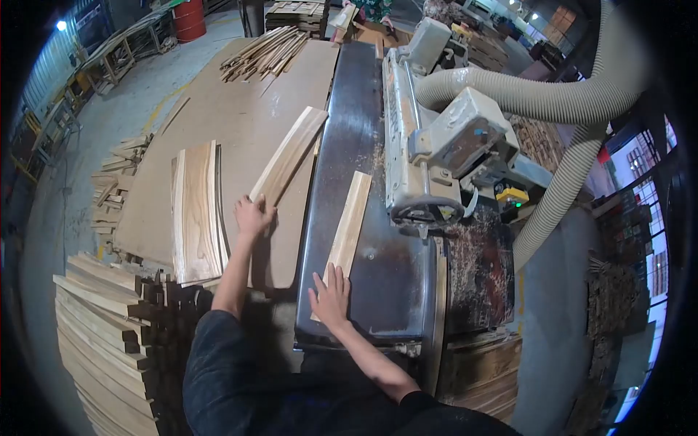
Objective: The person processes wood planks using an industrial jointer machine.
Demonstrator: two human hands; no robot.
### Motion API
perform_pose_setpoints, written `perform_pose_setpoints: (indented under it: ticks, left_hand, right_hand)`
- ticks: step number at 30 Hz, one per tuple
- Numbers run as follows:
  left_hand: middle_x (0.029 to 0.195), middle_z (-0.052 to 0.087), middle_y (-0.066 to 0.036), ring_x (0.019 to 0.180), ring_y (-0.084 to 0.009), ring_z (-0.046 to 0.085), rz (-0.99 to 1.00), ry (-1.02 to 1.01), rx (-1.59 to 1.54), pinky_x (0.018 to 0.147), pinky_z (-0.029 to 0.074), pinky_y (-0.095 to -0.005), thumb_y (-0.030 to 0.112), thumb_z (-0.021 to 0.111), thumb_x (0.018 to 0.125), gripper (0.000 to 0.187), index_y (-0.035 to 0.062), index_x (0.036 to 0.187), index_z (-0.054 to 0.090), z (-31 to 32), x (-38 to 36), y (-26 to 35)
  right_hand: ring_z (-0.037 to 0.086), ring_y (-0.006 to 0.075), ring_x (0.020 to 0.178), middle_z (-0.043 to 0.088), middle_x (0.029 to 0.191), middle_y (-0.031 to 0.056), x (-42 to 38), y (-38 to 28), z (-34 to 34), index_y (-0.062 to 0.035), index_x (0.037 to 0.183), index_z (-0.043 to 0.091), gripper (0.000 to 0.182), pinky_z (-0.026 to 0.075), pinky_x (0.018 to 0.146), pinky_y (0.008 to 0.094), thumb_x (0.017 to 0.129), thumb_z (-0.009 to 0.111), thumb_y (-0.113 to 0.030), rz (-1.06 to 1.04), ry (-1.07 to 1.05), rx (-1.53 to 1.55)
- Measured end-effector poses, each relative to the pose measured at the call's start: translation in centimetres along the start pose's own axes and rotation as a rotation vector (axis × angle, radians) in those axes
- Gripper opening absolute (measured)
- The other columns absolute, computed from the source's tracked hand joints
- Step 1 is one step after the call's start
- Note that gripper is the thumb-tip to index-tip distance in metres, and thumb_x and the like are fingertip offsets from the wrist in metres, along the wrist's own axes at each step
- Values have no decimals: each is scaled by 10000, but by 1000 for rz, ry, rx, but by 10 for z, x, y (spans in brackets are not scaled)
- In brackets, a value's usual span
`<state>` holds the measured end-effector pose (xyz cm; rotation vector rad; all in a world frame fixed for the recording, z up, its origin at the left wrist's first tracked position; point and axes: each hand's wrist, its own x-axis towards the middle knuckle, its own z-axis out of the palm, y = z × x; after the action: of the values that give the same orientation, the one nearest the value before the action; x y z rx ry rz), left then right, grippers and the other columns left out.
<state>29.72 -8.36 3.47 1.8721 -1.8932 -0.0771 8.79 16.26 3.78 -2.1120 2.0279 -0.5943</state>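
Head view, woodworking shop. The right hand (329, 295) lies flat, fingers spread and extended, on the near end of a short pale wood strip (347, 224). The strip rests lengthwise on the dark steel bed (378, 276) of a jointer-type machine, its far end pointing toward the cream-coloured cutter housing (422, 182). Nothing is gripped; the palm presses down on the strip.

The left hand (252, 216) rests on the near end of a longer curved board (289, 154), fingers slightly apart and draped over the wood, not closed around it. This board lies diagonally on a large plywood surface (218, 116) to the left of the machine bed, its far end touching the bed's edge.

Just left of the left hand: a small stack of wide curved boards (195, 212) on the same surface. Further back on it, a loose pile of thin strips (265, 52).

Ribbed dust-extraction hoses (552, 102) run from the machine to the right. Stacked lumber (102, 320) stands at the lower left, on the floor.
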Motion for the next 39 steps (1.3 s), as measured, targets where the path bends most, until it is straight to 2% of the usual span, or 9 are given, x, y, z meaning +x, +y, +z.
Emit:
perform_pose_setpoints:
  ticks: [6, 10, 12, 14, 17, 19, 31, 33, 39]
  left_hand:
    - [1214, 532, -243, 1109, -437, 482, -289, 182, 264, 928, 389, -561, 429, 720, 745, 451, 174, 1116, 702, -27, -142, 30]
    - [1242, 541, -212, 1162, -423, 460, -128, 325, 334, 925, 354, -575, 339, 683, 785, 300, 183, 1040, 709, -44, -202, 77]
    - [1194, 609, -136, 1131, -316, 542, 19, 164, 7, 840, 389, -506, 234, 706, 772, 215, 139, 965, 725, -50, -233, 121]
    - [1136, 656, -189, 1069, -371, 609, 169, -54, -617, 955, 403, -512, 264, 744, 765, 336, 85, 1048, 713, -21, -276, 164]
    - [1440, 460, -228, 1375, -392, 385, 330, -387, -422, 1089, 253, -601, 527, 689, 795, 722, 160, 1397, 530, -1, -366, 246]
    - [1511, 407, -163, 1472, -378, 210, 332, -511, -461, 1137, 96, -612, 541, 637, 855, 687, 156, 1411, 516, 15, -394, 280]
    - [1507, 411, -156, 1449, -382, 259, 254, -291, -258, 1129, 164, -589, 358, 518, 962, 418, 194, 1338, 595, 68, -335, 358]
    - [1508, 411, -143, 1427, -377, 295, 146, -81, -169, 1127, 191, -573, 307, 456, 987, 438, 171, 1398, 525, 83, -317, 379]
    - [1490, 409, -189, 1396, -379, 334, 121, 8, -216, 1109, 228, -550, 234, 432, 981, 469, 49, 1411, 462, 115, -236, 394]
  right_hand:
    - [363, 363, 1384, 422, 1463, 191, -62, 64, -42, -172, 1264, 635, 404, 347, 1060, 530, 862, 638, -213, -34, 46, -32]
    - [396, 388, 1355, 446, 1437, 209, -131, 92, -62, -146, 1247, 650, 381, 367, 1051, 517, 866, 641, -168, -22, 72, -2]
    - [393, 405, 1354, 431, 1447, 223, -167, 103, -66, -120, 1242, 652, 373, 346, 1062, 525, 872, 637, -167, 11, 94, 16]
    - [351, 424, 1378, 393, 1473, 234, -196, 106, -76, -105, 1235, 657, 364, 307, 1087, 547, 878, 630, -174, 83, 65, 35]
    - [267, 455, 1412, 338, 1501, 257, -228, 115, -86, -35, 1268, 621, 426, 248, 1121, 565, 870, 629, -187, 129, -66, -24]
    - [235, 480, 1414, 320, 1491, 302, -242, 120, -87, 108, 1413, 366, 641, 215, 1136, 568, 864, 594, -133, 158, -36, -66]
    - [154, 467, 1446, 190, 1535, 313, -246, 140, -121, 158, 1418, 292, 831, 212, 1160, 531, 842, 699, -282, 292, -185, 27]
    - [116, 467, 1454, 123, 1557, 306, -230, 149, -119, 166, 1433, 255, 887, 196, 1165, 535, 865, 681, -366, 260, -191, 71]
    - [51, 463, 1464, 52, 1575, 293, -148, 169, -111, 105, 1498, 120, 1015, 139, 1176, 544, 864, 649, -485, 311, -191, 191]
